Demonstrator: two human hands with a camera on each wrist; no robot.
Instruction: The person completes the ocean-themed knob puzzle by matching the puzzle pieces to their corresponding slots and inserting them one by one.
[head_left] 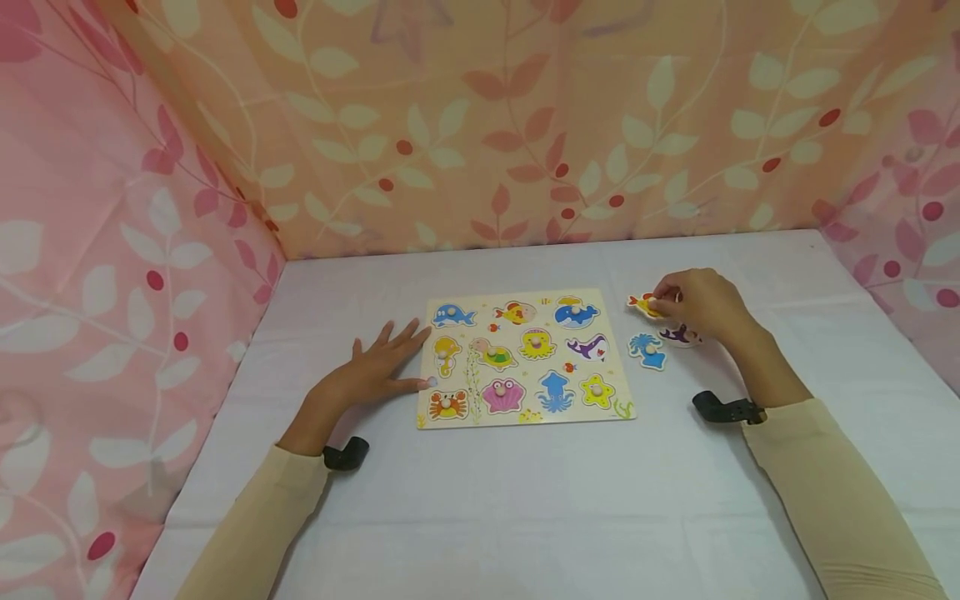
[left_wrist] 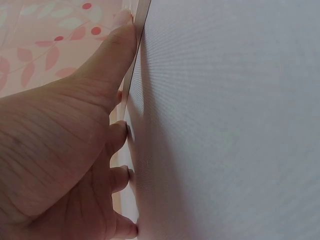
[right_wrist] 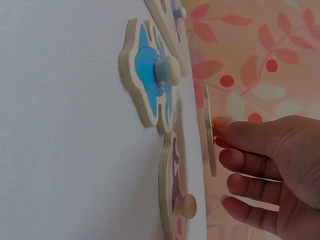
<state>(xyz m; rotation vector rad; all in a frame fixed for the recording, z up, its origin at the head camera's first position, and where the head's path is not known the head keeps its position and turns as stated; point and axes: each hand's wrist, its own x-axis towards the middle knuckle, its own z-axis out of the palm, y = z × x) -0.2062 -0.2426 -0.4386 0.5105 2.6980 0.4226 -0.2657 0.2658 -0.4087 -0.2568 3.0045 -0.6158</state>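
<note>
My right hand (head_left: 708, 304) pinches an orange-and-yellow fish puzzle piece (head_left: 642, 306) between thumb and fingers. In the right wrist view the fish piece (right_wrist: 209, 137) is seen edge-on, apart from the table. Below it lie a blue squid piece (head_left: 647, 351) and a purple piece (head_left: 678, 335), the latter partly hidden by the hand. Both carry round wooden knobs. My left hand (head_left: 378, 367) is spread flat, its thumb on the left edge of the wooden puzzle board (head_left: 525, 423). On the board, the fish, purple whale and squid pictures show no knob.
Several knobbed sea animals sit in the board, among them a crab (head_left: 448, 405), a shell (head_left: 503, 396) and a starfish (head_left: 597, 390). White cloth (head_left: 517, 517) covers the table. Floral curtains (head_left: 480, 125) stand behind and at both sides.
</note>
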